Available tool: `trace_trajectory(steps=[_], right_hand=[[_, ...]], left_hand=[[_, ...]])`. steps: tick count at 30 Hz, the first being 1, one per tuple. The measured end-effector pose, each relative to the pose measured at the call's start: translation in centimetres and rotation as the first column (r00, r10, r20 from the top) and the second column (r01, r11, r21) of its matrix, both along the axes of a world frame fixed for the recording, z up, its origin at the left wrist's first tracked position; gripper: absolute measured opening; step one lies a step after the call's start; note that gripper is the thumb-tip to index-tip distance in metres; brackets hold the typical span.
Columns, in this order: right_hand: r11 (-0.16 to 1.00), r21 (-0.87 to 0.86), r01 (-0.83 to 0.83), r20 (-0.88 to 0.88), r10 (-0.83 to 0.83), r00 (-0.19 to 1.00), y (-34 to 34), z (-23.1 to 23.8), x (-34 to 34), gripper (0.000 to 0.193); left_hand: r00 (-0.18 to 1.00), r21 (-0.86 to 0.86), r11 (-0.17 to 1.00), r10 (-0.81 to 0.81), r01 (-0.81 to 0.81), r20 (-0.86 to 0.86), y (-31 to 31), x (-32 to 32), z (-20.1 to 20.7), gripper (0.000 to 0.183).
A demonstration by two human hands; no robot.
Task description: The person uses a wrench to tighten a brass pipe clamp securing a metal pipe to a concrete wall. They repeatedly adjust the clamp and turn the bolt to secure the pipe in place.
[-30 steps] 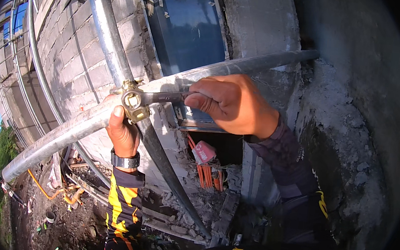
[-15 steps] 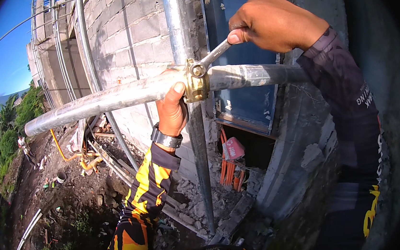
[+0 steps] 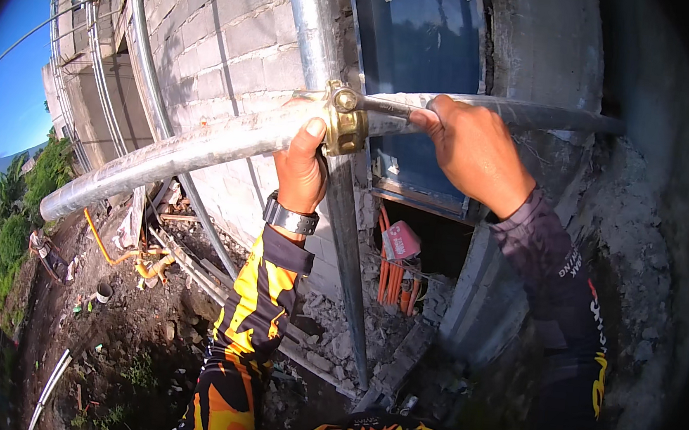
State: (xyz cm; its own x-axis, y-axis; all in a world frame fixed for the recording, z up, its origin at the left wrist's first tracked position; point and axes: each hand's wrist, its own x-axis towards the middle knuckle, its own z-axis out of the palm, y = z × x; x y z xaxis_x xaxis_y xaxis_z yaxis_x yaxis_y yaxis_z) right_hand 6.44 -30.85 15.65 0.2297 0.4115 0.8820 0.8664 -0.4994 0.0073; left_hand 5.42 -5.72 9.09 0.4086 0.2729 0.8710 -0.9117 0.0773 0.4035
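Note:
My right hand (image 3: 479,153) is closed on the handle of a wrench (image 3: 384,107). The wrench's head sits on the nut of a brass-coloured scaffold coupler (image 3: 344,128). That coupler joins a horizontal galvanized pipe (image 3: 176,156) to an upright pipe (image 3: 311,25) where they cross. Just left of the coupler, my left hand (image 3: 301,169) grips the horizontal pipe from below, its thumb lying on the near side and its other fingers mostly hidden behind. A dark watch (image 3: 290,216) is on my left wrist.
Behind the pipes stands a concrete block wall (image 3: 238,31) with a blue-paned window (image 3: 419,40). Below it are orange conduits (image 3: 394,284) and a pink container (image 3: 402,240). Rubble and planks (image 3: 189,275) cover the ground. More scaffold poles (image 3: 141,46) rise at the left; a person (image 3: 49,255) is far off.
My right hand has swung the wrench handle down and to the right, from slanting upward to nearly level along the horizontal pipe. My left hand keeps its grip beside the coupler.

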Motion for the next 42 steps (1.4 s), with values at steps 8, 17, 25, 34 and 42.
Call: trace_trajectory(steps=[8,17,25,34,42], right_hand=[[0.324,0.864,-0.386,-0.399,0.908,-0.13,12.2,-9.5,-7.2,0.036],[0.044,0.724,-0.688,-0.324,0.903,-0.283,8.6,-11.1,-7.9,0.034],[0.989,-0.092,-0.12,0.088,0.128,0.988,-3.9,1.4,1.5,0.037],[0.864,-0.393,0.314,0.409,-0.142,0.901,-1.4,10.5,0.8,0.042],[0.999,-0.046,0.017,0.125,-0.011,0.992,-0.7,0.0,1.4,0.045]], left_hand=[[0.988,-0.024,0.991,-0.136,0.134,-0.08,-1.3,-1.8,0.7,0.038],[0.996,0.064,0.997,-0.038,0.043,-0.076,-0.4,-1.5,0.2,0.039],[0.998,0.207,0.977,-0.04,0.049,-0.049,-0.2,-1.4,0.4,0.052],[0.997,0.162,0.986,0.041,-0.03,-0.066,-1.4,-2.0,0.4,0.045],[0.995,0.054,0.998,-0.005,0.01,-0.096,-0.9,-1.8,-1.4,0.049]])
